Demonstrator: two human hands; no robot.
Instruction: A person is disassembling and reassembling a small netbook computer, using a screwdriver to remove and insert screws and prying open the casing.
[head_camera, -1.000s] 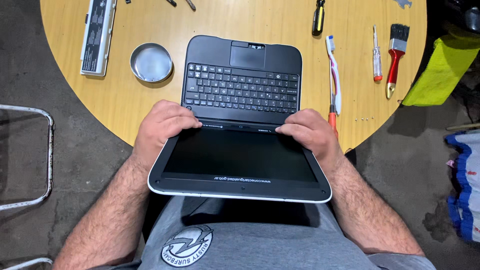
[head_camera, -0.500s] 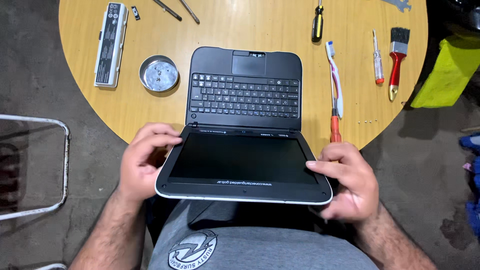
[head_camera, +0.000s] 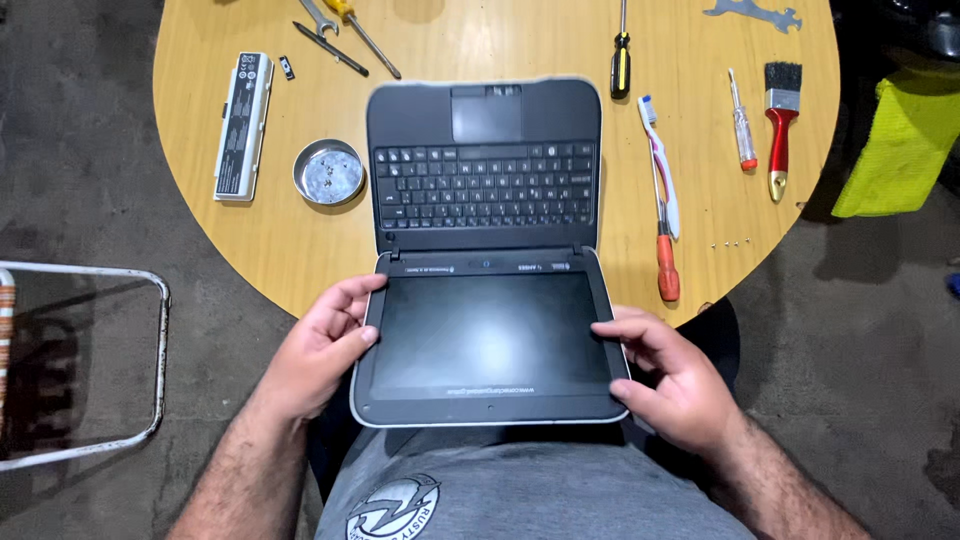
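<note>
Fingers of the left hand (head_camera: 318, 352) curled loosely around the left edge of the small dark laptop (head_camera: 487, 250), thumb lying along the screen bezel, grip partly closed on the frame. Right hand (head_camera: 668, 378) spread, fingertips resting on the right edge of the screen, thumb tucked under the lower corner, palm off to the side. Between both hands, the black screen (head_camera: 490, 335) lying flat and face up over the lap, folded back past the table's edge; beyond the fingertips, the keyboard half (head_camera: 485, 165) resting on the round wooden table (head_camera: 250, 240). Just beyond the left hand, a shallow round metal dish (head_camera: 329, 172), and further left of it a long white battery pack (head_camera: 243, 125). Beyond the right hand, a red-handled screwdriver (head_camera: 663, 245) touching a white and pink toothbrush (head_camera: 660, 165); further right, a small red-tipped screwdriver (head_camera: 742, 135) and a red-handled paintbrush (head_camera: 780, 130). Far to the left of the left hand, a white metal chair frame (head_camera: 100, 360) on the floor.
</note>
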